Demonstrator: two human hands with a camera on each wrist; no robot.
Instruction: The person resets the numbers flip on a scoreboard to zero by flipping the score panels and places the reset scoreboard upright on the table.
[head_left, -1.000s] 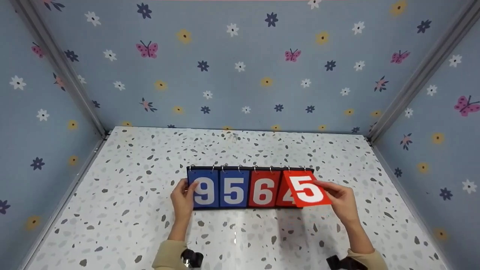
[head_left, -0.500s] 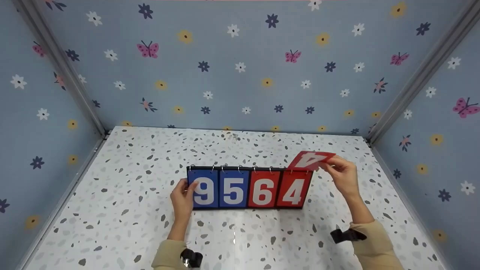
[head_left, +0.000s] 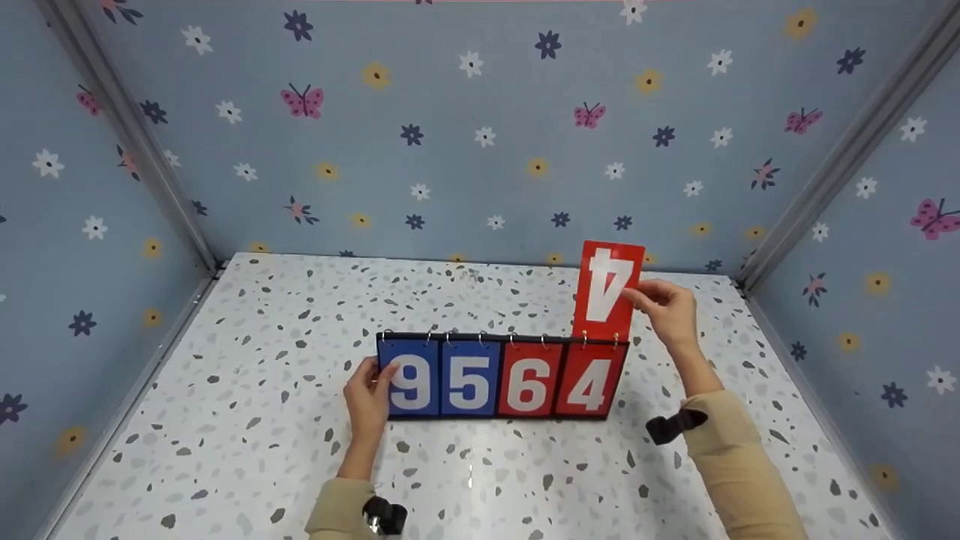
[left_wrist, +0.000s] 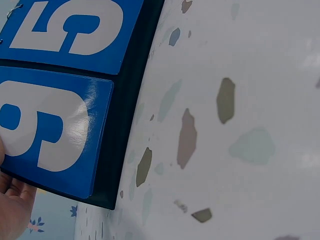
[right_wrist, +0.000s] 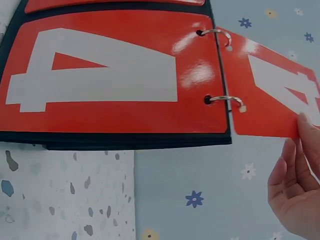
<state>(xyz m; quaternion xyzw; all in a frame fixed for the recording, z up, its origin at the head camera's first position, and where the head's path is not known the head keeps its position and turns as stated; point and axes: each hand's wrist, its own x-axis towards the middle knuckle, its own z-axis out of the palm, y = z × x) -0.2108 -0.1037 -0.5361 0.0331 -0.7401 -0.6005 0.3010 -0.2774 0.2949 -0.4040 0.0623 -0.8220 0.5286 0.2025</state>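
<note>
A flip scoreboard (head_left: pixel 498 414) with a black backing stands on the speckled table, reading 9 and 5 on blue cards, 6 and 4 on red. My left hand (head_left: pixel 367 395) grips its left end, thumb in front over the blue 9 card (left_wrist: pixel 55 135) and fingers behind. Above the top edge, my right hand (head_left: pixel 667 311) pinches a raised red card (head_left: pixel 609 289) that shows an upside-down 4. Two metal rings (right_wrist: pixel 225 102) join that card to the board. Below it hangs the front red 4 card (right_wrist: pixel 110 117).
Speckled white table (head_left: pixel 300 300) surrounds the board. Blue flowered panels (head_left: pixel 480 172) rise at the back and both sides, with grey metal posts (head_left: pixel 127 142) at the corners. A dark wrist strap (head_left: pixel 675 426) sits on each sleeve.
My right hand has swung the red card with the 5 up and over the top rings, baring a 4 beneath and a 4 on its back. The left hand has stayed put.
</note>
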